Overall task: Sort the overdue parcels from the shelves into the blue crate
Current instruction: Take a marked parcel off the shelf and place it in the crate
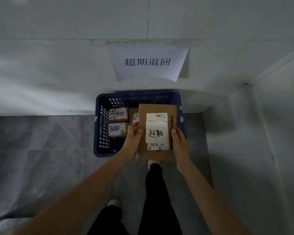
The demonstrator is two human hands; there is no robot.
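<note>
The blue crate is set against the wall at twelve o'clock, so no passage is left behind it. Its left half is taken up by two small boxes; a bare patch of floor is seen at its seven o'clock corner. The opening at three o'clock is covered by the held parcel. Open floor is left at nine o'clock.
</note>
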